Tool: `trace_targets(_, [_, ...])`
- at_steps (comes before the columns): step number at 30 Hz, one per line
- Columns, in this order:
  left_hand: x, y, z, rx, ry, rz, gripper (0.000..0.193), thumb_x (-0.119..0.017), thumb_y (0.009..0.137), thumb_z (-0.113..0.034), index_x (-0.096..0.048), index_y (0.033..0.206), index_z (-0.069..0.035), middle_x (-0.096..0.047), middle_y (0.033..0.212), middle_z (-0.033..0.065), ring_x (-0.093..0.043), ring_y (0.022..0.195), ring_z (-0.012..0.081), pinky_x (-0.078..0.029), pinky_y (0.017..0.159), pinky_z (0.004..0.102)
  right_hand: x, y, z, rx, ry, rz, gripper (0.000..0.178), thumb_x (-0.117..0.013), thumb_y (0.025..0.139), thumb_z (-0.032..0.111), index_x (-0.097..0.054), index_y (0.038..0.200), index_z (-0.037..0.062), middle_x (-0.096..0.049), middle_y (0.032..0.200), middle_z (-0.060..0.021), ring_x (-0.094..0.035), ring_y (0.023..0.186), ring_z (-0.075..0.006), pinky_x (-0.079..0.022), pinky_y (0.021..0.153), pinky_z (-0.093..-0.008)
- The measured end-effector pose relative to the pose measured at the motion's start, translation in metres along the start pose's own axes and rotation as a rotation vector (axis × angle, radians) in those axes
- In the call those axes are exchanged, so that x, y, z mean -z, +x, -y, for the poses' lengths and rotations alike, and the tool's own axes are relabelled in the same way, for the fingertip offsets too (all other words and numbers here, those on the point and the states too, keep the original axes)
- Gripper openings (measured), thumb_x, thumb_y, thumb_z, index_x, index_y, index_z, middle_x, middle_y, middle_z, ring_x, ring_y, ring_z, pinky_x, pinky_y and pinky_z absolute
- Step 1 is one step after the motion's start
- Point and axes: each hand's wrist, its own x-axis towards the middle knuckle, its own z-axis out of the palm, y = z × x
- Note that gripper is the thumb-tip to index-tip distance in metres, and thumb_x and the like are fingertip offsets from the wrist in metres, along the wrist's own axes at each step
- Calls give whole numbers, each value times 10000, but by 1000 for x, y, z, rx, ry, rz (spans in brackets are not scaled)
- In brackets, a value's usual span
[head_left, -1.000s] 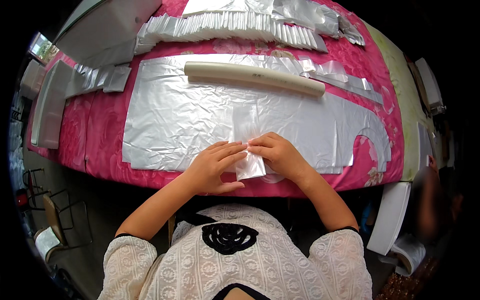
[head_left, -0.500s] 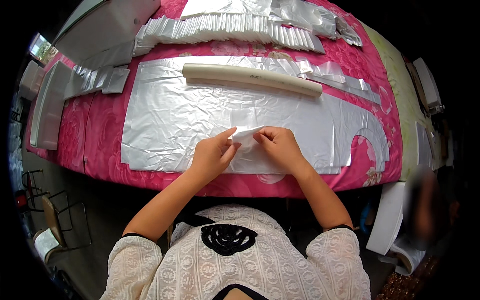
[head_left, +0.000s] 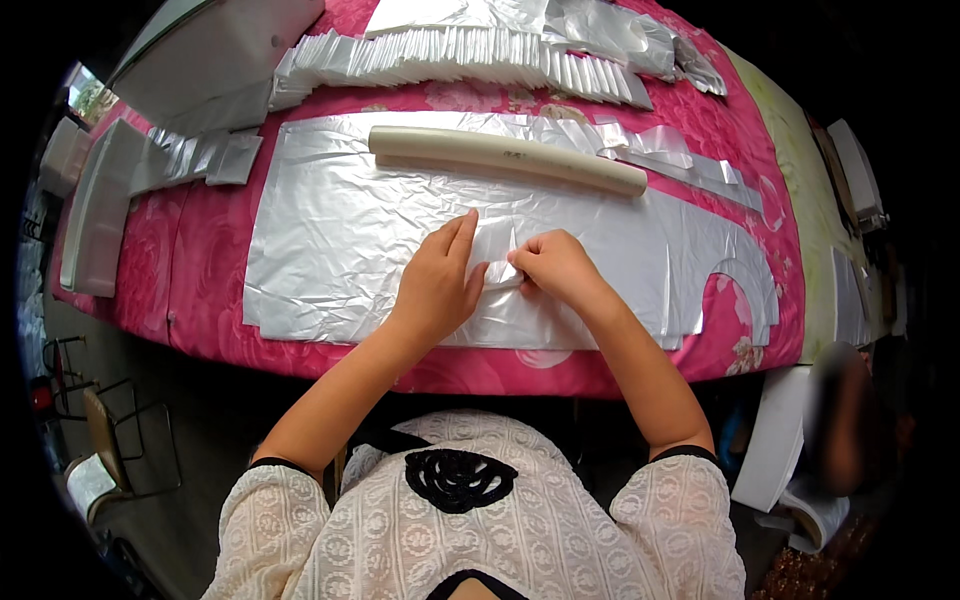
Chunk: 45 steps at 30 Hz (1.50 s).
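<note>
Over a wide stack of flat, crinkled silvery-white plastic bags (head_left: pixel 330 215), both my hands work at a small folded piece of thin white plastic (head_left: pixel 493 241). Its exact kind I cannot tell. My left hand (head_left: pixel 432 285) rests along its left side, fingers stretched out and pointing away from me, thumb apart and touching the near part. At the piece's right edge, my right hand (head_left: pixel 560 268) pinches the plastic between thumb and fingers. Farther back, a long cream-coloured tube (head_left: pixel 500 158) lies slantwise across the bags.
A long row of folded white bags (head_left: pixel 440 57) runs along the back of the pink flowered cloth (head_left: pixel 215 265). White bins (head_left: pixel 95 215) stand at the left, beside more folded packets (head_left: pixel 232 160). Thin plastic strips (head_left: pixel 690 165) lie at the right. A metal-framed chair (head_left: pixel 105 440) stands below left.
My left hand has gone from a curled grip near the piece to lying along it with straightened fingers, moving slightly away from me. My right hand still pinches; the piece's near edge has folded over.
</note>
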Motion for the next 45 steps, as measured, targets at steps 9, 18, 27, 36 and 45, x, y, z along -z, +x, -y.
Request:
trace_targets(9, [-34, -2, -5, -5, 191, 260, 959, -500, 785, -614, -244, 1355, 114, -236, 1437, 262, -200, 1367, 345, -113, 1109, 465, -1, -3, 1, 9, 20, -5, 242, -594, 782, 189, -623, 679, -27, -604, 558, -94, -577, 477, -136, -458, 497, -264])
trace_targets(18, [-30, -6, -3, -8, 175, 235, 1025, -530, 760, -614, -142, 1395, 92, -108, 1472, 261, -55, 1394, 345, -38, 1113, 480, -1, -42, -1, 271, -681, -313, 335, -718, 680, 186, -609, 942, 7, -596, 870, -129, -593, 800, -259, -479, 706, -368])
trace_targets(27, [57, -97, -2, 726, -978, 439, 233, -462, 941, -106, -623, 1055, 20, -679, 862, 46, -625, 785, 91, -493, 703, 225, -55, 14, -1, 831, -730, -296, 593, -509, 873, 387, -401, 1319, 12, -328, 1391, -222, -268, 1321, -342, -180, 1091, -456])
trace_targets(36, [71, -180, 15, 1238, -1267, 135, 176, -557, 882, -84, -619, 996, 35, -656, 922, 103, -642, 795, 164, -531, 698, 278, -166, -67, 3, 866, -447, 81, 619, -440, 910, 385, -312, 1374, -3, -194, 1466, -225, -135, 1380, -351, -106, 1105, -473])
trace_targets(45, [98, -87, -7, 474, -327, 394, 261, -695, 713, -53, -636, 967, -37, -657, 866, 144, -648, 773, 224, -508, 705, 300, -66, -41, 3, 1164, -526, 64, 100, -614, 798, 135, -600, 876, 76, -483, 1264, -126, -344, 1277, -311, -218, 1056, -495])
